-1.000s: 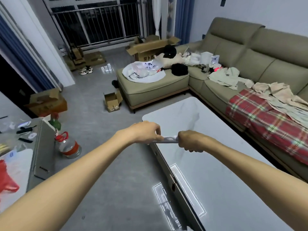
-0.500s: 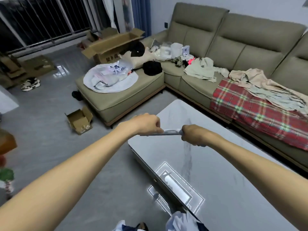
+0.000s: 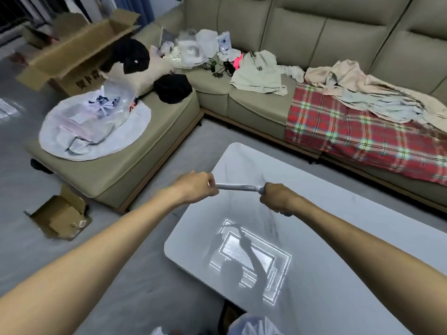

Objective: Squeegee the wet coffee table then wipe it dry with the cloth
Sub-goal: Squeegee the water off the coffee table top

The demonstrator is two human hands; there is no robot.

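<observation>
A pale grey squeegee (image 3: 238, 187) is stretched level between my two hands above the far left part of the white marble coffee table (image 3: 338, 250). My left hand (image 3: 196, 186) pinches its left end. My right hand (image 3: 275, 199) is closed around its handle, whose tip pokes out below the fist. The glossy tabletop mirrors a ceiling light and my shadow. I cannot tell whether the blade touches the surface. No wiping cloth can be made out with certainty.
An olive L-shaped sofa (image 3: 302, 44) wraps the far side, strewn with clothes and a red plaid blanket (image 3: 358, 131). A round white cloth (image 3: 94, 126) lies on the chaise. A large cardboard box (image 3: 77, 52) and a small open box (image 3: 58, 213) stand on the grey floor at left.
The view has swung right and tilted down, bringing the sofa closer. My hands have spread further apart, showing more of the squeegee, which now sits over the table's far left part.
</observation>
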